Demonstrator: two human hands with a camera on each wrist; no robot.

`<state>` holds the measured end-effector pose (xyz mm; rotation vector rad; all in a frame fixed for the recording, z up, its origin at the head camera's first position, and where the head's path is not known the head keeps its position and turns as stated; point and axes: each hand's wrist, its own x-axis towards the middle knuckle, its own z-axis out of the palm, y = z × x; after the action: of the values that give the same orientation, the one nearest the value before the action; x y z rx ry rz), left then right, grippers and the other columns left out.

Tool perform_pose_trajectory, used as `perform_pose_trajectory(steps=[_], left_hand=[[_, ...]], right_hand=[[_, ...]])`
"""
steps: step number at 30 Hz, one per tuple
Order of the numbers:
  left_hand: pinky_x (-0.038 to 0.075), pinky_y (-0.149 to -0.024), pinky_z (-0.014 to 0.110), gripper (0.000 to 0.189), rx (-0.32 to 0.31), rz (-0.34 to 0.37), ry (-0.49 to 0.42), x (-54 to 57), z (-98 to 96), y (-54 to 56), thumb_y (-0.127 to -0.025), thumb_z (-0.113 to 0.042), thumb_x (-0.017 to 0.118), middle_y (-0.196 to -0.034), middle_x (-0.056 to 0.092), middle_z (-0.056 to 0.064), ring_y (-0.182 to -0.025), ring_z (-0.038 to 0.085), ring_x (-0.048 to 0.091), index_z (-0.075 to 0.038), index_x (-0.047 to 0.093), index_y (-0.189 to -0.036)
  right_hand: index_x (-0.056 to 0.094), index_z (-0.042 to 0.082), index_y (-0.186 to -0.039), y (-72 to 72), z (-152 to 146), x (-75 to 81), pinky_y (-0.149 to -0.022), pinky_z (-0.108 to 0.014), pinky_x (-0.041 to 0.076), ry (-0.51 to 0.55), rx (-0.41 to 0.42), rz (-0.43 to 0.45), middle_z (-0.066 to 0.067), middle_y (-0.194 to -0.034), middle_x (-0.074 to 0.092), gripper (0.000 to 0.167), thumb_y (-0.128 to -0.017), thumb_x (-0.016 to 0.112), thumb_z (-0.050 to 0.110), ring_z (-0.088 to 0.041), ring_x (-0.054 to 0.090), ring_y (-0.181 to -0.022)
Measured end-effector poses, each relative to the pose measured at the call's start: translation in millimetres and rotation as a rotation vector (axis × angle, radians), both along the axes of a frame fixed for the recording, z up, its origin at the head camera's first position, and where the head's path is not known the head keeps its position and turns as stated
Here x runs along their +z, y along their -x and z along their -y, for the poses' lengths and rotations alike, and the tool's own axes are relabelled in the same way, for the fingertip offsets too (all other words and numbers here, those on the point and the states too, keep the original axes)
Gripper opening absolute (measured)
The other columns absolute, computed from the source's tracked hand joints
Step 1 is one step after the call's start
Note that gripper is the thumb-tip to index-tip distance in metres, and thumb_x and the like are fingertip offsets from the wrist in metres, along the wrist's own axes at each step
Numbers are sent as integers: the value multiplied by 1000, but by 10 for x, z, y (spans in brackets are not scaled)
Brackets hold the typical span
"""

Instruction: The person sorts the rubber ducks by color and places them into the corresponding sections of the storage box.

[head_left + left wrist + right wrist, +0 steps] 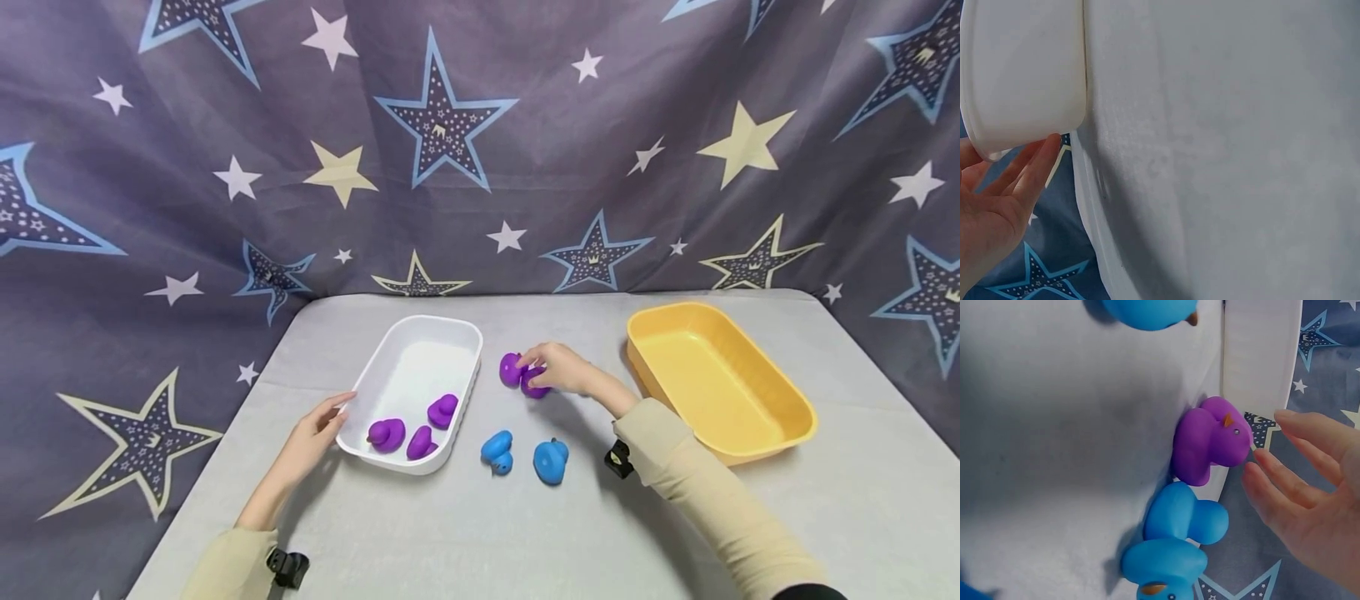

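In the head view my left hand (pixel 309 442) holds the left rim of the white tub (pixel 412 327). The left wrist view shows its fingers against the tub's outer wall (pixel 1029 69). Three purple rubber ducks, one of them at the near left (pixel 387 435), lie inside the tub. My right hand (pixel 561 368) reaches over two purple ducks, one left (pixel 510 370) and one right (pixel 534 385), partly covering them. Seen from the right wrist, its fingers (pixel 1279 481) are spread beside a purple duck (pixel 1200 444); contact is unclear.
Two blue rubber ducks, one at left (pixel 497 452) and one at right (pixel 551 461), lie on the pale table (pixel 450 542) nearer than the purple pair. A yellow tub (pixel 720 367) stands to the right. A star-patterned cloth (pixel 465 225) hangs behind.
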<state>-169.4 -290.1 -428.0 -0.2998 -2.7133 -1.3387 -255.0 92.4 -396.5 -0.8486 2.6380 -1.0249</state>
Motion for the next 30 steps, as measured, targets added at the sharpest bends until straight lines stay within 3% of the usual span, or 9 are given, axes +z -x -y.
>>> perform_pose_trajectory(steps=[21,30], left_hand=[[44,-64,19,35,-1,11,-17,-4,-4,0,-92,-11,46,-101,58,23,-79,10,53,1,47,-125],[45,-67,19,34,-1,21,-21,9,-10,-4,-92,-11,45,-103,58,24,-83,11,54,1,47,-124]], right_hand=[[64,-5,-99,29,-6,-75,-81,-36,46,-47,-19,11,-18,-100,62,25,-74,62,-7,-29,57,-92],[66,-5,-94,72,-3,-114,-80,-34,47,-82,2,-39,-18,-99,63,22,-73,62,-7,-27,59,-89]])
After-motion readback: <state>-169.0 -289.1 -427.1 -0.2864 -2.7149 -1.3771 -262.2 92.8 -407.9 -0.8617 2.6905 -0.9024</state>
